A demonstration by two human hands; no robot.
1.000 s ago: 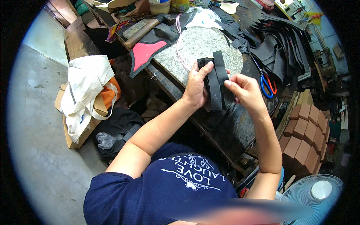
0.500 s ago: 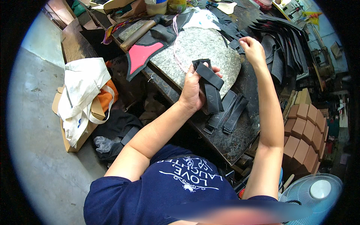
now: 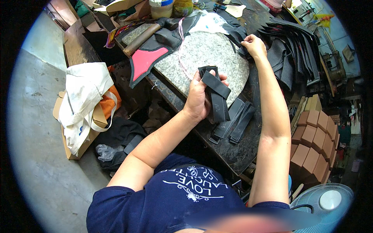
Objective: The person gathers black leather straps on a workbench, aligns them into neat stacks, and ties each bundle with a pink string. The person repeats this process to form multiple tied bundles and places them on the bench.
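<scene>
My left hand [image 3: 199,99] is closed round a bundle of flat black strips [image 3: 218,101] above the near edge of a speckled stone slab [image 3: 217,50]. One strip lies slantwise across the others, and a faint light mark shows on a lower one. My right hand [image 3: 255,47] reaches to the slab's far right side, fingertips pinched on a black strip [image 3: 243,50] at the edge of a loose heap of black pieces [image 3: 235,34]. More black strips [image 3: 233,121] lie in small stacks on the dark table, right of my left hand.
A hammer [image 3: 145,37] and a pink-and-black piece [image 3: 145,62] lie left of the slab. Jars [image 3: 161,8] stand behind. Layered black sheets [image 3: 295,50] are piled at right, above stacked brown boxes [image 3: 316,136]. A fan [image 3: 330,200] stands near right; a white cloth bag [image 3: 85,101] is at left.
My right hand has moved slightly left, its fingertips coming onto the black pieces. My left hand, still holding its bundle, has shifted a little nearer. The view has tilted slightly.
</scene>
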